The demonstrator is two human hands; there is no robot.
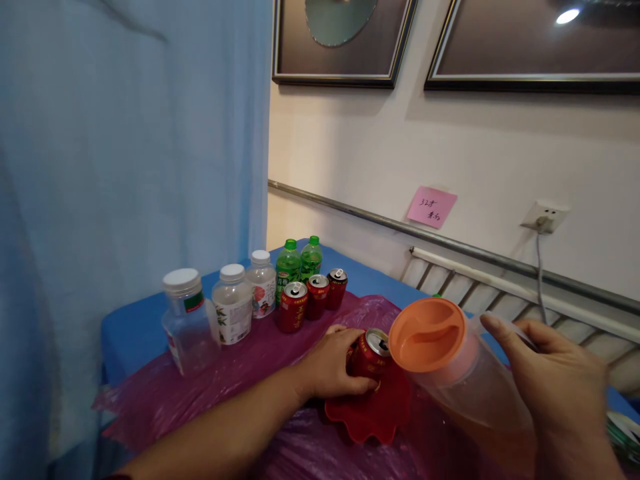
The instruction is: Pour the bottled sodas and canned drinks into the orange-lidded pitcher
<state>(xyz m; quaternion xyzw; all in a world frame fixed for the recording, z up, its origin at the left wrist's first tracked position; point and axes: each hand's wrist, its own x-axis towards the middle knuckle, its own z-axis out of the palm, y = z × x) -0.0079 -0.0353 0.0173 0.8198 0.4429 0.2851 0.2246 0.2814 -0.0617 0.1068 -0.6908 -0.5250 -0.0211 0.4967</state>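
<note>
My left hand [336, 365] is wrapped round a red drink can [369, 357] with its top opened. Beneath the can lies a red dish with a wavy rim [373, 423]. By its handle, my right hand [560, 380] grips a clear plastic pitcher [490, 400] with an orange lid [427, 333]. The pitcher is tilted toward the can and has liquid low inside. Its lid edge is close to the can top; I cannot tell if they touch, and no stream of liquid shows.
Behind my left hand stand several red cans [293, 307], green bottles [289, 267] and white-capped clear jars [233, 307]. Purple plastic sheeting [220, 380] covers part of the blue surface [135, 333]. A blue curtain [135, 167] hangs left; a metal railing [465, 273] and a plugged-in cord [540, 267] are at right.
</note>
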